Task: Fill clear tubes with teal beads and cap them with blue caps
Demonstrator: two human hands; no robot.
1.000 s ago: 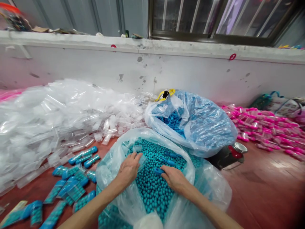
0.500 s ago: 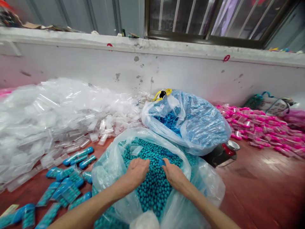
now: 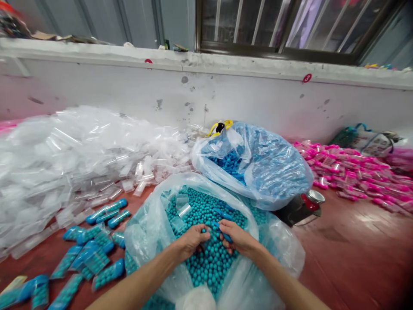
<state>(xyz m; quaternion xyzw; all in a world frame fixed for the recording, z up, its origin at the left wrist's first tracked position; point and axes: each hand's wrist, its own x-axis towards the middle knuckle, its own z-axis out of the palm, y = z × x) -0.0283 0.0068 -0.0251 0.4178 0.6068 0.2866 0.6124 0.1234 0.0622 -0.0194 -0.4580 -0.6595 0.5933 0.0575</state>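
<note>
Both hands are over an open plastic bag (image 3: 146, 215) full of small teal beads (image 3: 209, 269). My right hand (image 3: 238, 237) is closed round a blue cap (image 3: 226, 237), which tilts down between its fingers. Just left of it, my left hand (image 3: 193, 240) has its fingers curled low against the beads. What it holds, if anything, is hidden. Behind the hands another blue cap (image 3: 223, 214) lies on the beads. A few clear plastic cases (image 3: 183, 210) rest on the beads near the bag's left side.
Filled blue-capped tubes (image 3: 97, 258) lie on the red surface (image 3: 348, 258) at left. Behind them is a big heap of clear cases (image 3: 80, 150). A bag of blue caps (image 3: 274, 168), a dark container with a metal lid (image 3: 314, 197) and pink-capped tubes (image 3: 351, 172) are right.
My left hand has shifted slightly right and lower, its fingers turned inward, and the clear cases behind it show more fully. My right hand has dropped a little, and its blue cap shows more.
</note>
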